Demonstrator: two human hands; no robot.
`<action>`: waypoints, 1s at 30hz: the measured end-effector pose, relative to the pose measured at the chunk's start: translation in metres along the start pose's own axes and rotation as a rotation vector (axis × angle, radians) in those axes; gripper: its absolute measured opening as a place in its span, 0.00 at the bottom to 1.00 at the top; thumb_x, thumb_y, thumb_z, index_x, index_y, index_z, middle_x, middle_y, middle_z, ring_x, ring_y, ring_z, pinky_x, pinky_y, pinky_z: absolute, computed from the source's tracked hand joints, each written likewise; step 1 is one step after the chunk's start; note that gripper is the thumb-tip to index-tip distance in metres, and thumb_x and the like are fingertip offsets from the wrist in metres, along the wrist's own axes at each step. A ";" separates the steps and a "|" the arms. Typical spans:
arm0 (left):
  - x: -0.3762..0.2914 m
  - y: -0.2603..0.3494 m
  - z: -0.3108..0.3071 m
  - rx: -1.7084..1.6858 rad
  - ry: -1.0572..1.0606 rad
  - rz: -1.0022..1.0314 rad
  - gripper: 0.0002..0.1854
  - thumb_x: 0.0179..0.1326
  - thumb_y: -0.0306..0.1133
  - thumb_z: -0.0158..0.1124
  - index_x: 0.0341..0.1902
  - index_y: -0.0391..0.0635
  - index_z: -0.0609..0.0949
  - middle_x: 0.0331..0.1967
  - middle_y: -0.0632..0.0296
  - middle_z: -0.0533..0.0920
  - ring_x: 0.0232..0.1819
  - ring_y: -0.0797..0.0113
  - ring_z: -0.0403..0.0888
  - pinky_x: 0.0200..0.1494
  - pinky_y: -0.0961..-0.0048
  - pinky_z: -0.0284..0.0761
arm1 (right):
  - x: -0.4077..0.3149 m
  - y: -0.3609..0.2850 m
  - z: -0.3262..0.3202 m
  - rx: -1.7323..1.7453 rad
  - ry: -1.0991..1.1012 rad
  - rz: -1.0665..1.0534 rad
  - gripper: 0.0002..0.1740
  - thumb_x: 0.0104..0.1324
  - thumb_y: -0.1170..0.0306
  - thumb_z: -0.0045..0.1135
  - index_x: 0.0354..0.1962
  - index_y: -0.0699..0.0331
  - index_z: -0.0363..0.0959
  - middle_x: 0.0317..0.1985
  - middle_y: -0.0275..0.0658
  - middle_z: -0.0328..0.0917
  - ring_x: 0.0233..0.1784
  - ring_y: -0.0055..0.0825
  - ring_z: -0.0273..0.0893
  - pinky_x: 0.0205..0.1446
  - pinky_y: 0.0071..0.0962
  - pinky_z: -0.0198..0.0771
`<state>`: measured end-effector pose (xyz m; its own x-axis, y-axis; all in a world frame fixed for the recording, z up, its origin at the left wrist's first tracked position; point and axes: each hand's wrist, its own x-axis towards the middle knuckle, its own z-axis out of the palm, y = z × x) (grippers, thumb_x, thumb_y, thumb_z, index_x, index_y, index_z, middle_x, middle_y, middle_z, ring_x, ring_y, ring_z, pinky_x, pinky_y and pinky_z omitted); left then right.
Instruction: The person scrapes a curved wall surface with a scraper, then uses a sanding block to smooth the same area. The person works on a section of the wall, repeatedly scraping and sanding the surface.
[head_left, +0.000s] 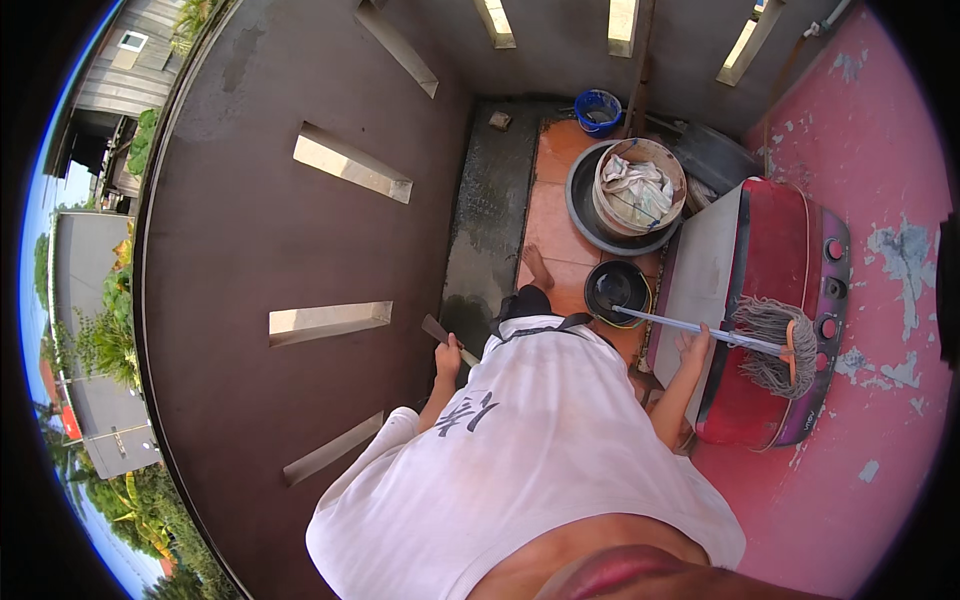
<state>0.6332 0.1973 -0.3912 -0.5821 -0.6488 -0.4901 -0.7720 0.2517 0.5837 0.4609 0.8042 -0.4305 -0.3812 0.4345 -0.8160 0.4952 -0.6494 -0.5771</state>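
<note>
At the left, my left hand (448, 360) grips a tool with a flat, dull blade-like end (433, 328) and a pale handle (470, 358); its exact kind is unclear. My right hand (694, 346) holds the light-blue handle of a string mop (664, 321). The mop's grey strings and orange head (790, 349) are over the red lid of a washing machine (772, 255). Its handle's far end reaches over a black bucket (611, 289) on the orange tiles. Part of my body, in a white shirt, hides the floor below.
Beyond the black bucket, a pale bucket with white cloth (637, 184) stands in a wide grey basin (581, 199). A blue bucket (598, 112) is by the far wall. A grey wall (337, 247) with slots rises left; a peeling pink wall (885, 300) stands right. The concrete strip (487, 195) looks wet.
</note>
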 end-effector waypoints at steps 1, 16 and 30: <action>0.009 -0.006 0.003 -0.051 0.015 -0.009 0.30 0.74 0.50 0.46 0.29 0.36 0.83 0.26 0.49 0.84 0.34 0.51 0.83 0.43 0.57 0.74 | -0.010 0.001 0.014 -0.072 -0.016 0.032 0.49 0.67 0.49 0.55 0.76 0.57 0.42 0.78 0.55 0.38 0.73 0.54 0.59 0.72 0.61 0.52; 0.208 0.123 -0.002 -0.468 -0.127 -0.039 0.19 0.74 0.43 0.53 0.40 0.36 0.79 0.27 0.59 0.81 0.22 0.68 0.80 0.27 0.70 0.75 | -0.066 0.048 0.267 -0.904 -0.137 -0.491 0.33 0.68 0.60 0.32 0.19 0.72 0.82 0.35 0.49 0.87 0.45 0.41 0.83 0.60 0.35 0.70; 0.279 0.213 -0.021 -1.010 -0.097 -0.229 0.17 0.75 0.35 0.47 0.60 0.38 0.73 0.29 0.66 0.73 0.25 0.74 0.73 0.27 0.73 0.73 | -0.001 0.008 0.382 -0.833 -0.310 -0.037 0.35 0.72 0.55 0.30 0.24 0.70 0.83 0.33 0.52 0.85 0.39 0.39 0.82 0.51 0.36 0.75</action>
<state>0.3116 0.0549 -0.3905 -0.5012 -0.5333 -0.6814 -0.3190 -0.6182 0.7184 0.1667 0.5604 -0.4217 -0.5425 0.1793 -0.8207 0.8395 0.0792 -0.5375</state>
